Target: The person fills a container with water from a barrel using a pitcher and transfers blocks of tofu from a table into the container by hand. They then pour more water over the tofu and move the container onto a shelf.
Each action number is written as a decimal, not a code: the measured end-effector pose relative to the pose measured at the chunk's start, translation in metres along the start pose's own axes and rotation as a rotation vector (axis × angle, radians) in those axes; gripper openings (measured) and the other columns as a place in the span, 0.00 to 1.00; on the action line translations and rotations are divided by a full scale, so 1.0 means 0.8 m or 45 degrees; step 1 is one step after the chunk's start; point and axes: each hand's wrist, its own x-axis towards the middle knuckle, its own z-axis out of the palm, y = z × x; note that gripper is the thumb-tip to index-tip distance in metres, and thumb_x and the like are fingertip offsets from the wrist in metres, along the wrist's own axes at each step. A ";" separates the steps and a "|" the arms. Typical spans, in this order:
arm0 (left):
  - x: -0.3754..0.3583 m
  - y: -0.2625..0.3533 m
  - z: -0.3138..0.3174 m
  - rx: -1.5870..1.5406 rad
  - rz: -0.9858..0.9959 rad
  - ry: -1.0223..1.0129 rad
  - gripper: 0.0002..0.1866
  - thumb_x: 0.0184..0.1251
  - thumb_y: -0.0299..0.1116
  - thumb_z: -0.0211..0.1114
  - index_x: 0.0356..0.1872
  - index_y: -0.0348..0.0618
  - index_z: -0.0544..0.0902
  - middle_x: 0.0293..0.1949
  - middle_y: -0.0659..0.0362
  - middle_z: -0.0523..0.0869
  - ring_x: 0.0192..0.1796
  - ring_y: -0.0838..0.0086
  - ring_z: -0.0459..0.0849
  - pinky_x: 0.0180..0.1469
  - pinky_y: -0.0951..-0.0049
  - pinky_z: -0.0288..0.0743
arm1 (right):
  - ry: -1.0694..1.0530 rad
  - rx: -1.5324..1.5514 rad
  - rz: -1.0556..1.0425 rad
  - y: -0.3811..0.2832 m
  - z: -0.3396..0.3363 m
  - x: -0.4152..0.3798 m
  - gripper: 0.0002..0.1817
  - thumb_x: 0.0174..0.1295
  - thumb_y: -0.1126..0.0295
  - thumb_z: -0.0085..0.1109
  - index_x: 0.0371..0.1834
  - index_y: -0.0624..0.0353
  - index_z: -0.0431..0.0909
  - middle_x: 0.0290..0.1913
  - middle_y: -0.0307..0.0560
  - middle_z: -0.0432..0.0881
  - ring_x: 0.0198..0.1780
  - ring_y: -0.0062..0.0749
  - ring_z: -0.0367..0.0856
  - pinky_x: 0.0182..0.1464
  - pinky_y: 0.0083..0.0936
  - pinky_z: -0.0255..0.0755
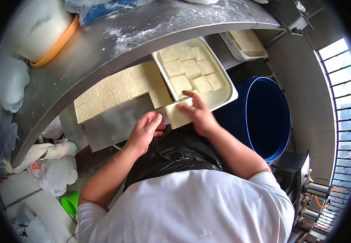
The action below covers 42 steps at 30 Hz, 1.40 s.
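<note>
A pale cream block that looks like tofu (pixel 177 118) is in front of my body, at the near edge of a white tray (pixel 223 101). My right hand (pixel 201 115) is at its right side, thumb over the top, slightly blurred. My left hand (pixel 144 131) is at its left side, fingers curled in and thumb against the index finger; what lies between them is hidden. Several similar tofu blocks (pixel 191 69) sit in the tray. Rows of dimpled tofu (pixel 114 91) lie left of it on a metal surface (pixel 114 125).
A raised steel shelf (pixel 151 26) with white smears crosses the far side. Another white tray (pixel 246 57) with blocks stands back right. A blue barrel (pixel 246 113) is by my right arm. Plastic bags (pixel 58 176) and a green container (pixel 70 202) are low at left.
</note>
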 end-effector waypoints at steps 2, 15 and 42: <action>0.029 0.001 -0.005 0.337 0.067 0.162 0.21 0.84 0.46 0.61 0.64 0.41 0.79 0.54 0.60 0.85 0.55 0.73 0.83 0.58 0.68 0.77 | 0.010 0.162 0.120 -0.034 -0.059 0.015 0.25 0.71 0.67 0.68 0.69 0.56 0.75 0.47 0.50 0.85 0.48 0.34 0.87 0.51 0.30 0.81; 0.207 -0.075 0.018 0.985 -0.218 0.715 0.47 0.72 0.59 0.63 0.77 0.29 0.62 0.79 0.25 0.55 0.83 0.32 0.48 0.80 0.38 0.56 | 0.061 -1.442 0.111 0.020 -0.188 0.124 0.38 0.67 0.49 0.65 0.74 0.61 0.69 0.59 0.72 0.83 0.60 0.61 0.85 0.64 0.45 0.77; 0.227 -0.084 0.026 0.311 0.184 0.936 0.28 0.55 0.30 0.74 0.53 0.24 0.75 0.49 0.40 0.86 0.49 0.57 0.89 0.51 0.59 0.83 | 0.107 -1.771 -0.105 0.036 -0.145 0.076 0.32 0.63 0.55 0.61 0.67 0.62 0.72 0.69 0.68 0.73 0.64 0.64 0.81 0.64 0.53 0.78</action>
